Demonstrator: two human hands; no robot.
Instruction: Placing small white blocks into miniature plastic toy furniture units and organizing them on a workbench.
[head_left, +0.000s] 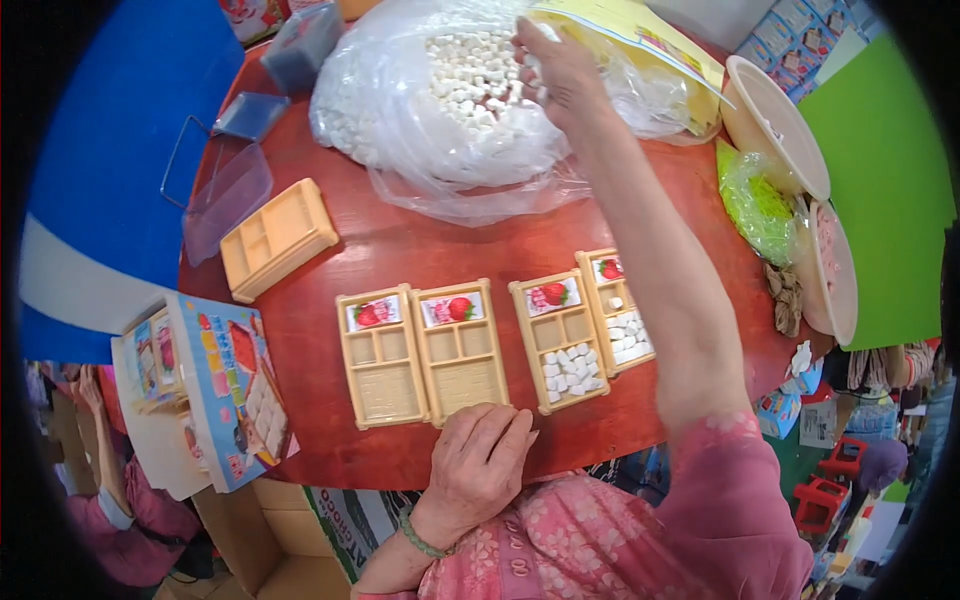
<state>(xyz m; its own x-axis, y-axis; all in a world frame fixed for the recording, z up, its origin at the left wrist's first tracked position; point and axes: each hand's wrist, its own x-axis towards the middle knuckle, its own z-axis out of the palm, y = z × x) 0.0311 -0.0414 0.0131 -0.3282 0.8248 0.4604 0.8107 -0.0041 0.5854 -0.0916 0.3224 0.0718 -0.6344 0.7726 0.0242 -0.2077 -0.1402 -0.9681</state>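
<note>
My right hand reaches over a large clear plastic bag of mini marshmallows; its fingers are curled round a few white pieces. By the table's near edge my left hand lies loosely closed, touching the lower end of a tan divided tray; its fingertips and palm are hidden. A matching tray stands beside it, and both have a strawberry-printed packet on top with bare lower compartments. Further right, another tray and its neighbour, partly under my right forearm, hold marshmallows in the large compartment.
Stacked tan trays and clear plastic containers sit at the left, above a printed box. A yellow bag, pale bowls and a green bag line the right. Another person's arm shows lower left.
</note>
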